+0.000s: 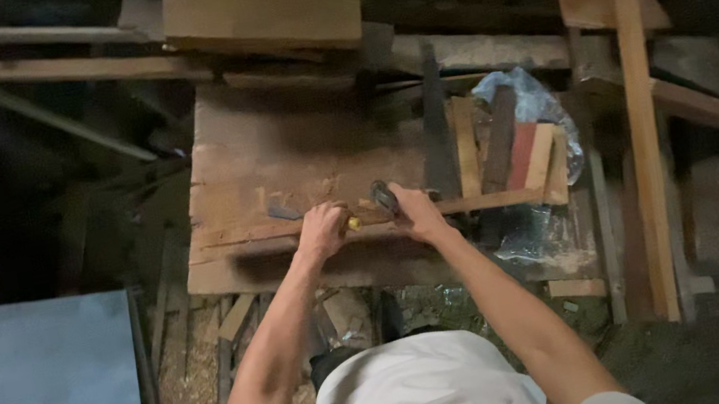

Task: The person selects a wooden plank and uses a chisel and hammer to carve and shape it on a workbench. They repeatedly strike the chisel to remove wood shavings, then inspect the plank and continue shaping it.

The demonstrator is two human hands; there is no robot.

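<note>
My left hand [322, 230] is closed around a small yellow-tipped object [353, 223] at the near edge of a wide wooden board [276, 162]. My right hand [416, 210] grips a dark metal tool [385, 196], held just beside the left hand. Both hands rest over a thin wooden strip [485, 202] that runs rightward along the board's front edge. The picture is blurred, so what kind of tool it is stays unclear.
Several short wood pieces [505, 150] and a dark saw-like blade [436, 127] lie right of my hands, partly on a clear plastic bag [536, 102]. A thick block [261, 18] sits behind the board. A pale blue panel [50, 400] stands at lower left. Scrap timber [644, 147] crowds the right.
</note>
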